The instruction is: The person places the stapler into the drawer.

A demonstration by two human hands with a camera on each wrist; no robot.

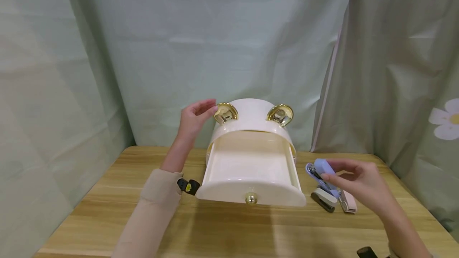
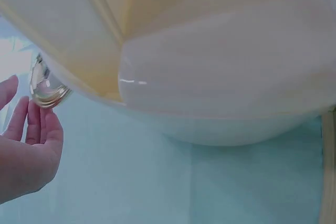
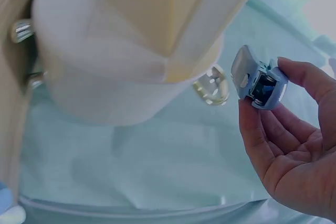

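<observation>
A cream, rounded storage box [image 1: 251, 116] with two gold ear-shaped ornaments stands on the wooden table [image 1: 229, 226]. Its drawer [image 1: 226, 191], which has a gold knob [image 1: 251, 198], is pulled out toward me. My left hand [image 1: 195, 116] is raised beside the left gold ear [image 1: 226, 113], fingers relaxed and fingertips at its edge. The left wrist view shows that left hand [image 2: 26, 150] with straight fingers next to the ear [image 2: 46, 85]. To the right of the drawer, my right hand [image 1: 358, 182] pinches a blue stapler [image 1: 324, 169], which the right wrist view shows as the stapler [image 3: 260, 80] between thumb and fingers.
A white-and-grey stapler [image 1: 324, 199] and a pink one [image 1: 348, 202] lie on the table under the right hand. Pale green curtains hang close behind the box and along both sides. A black strap with a camera [image 1: 189, 186] sits on my left wrist.
</observation>
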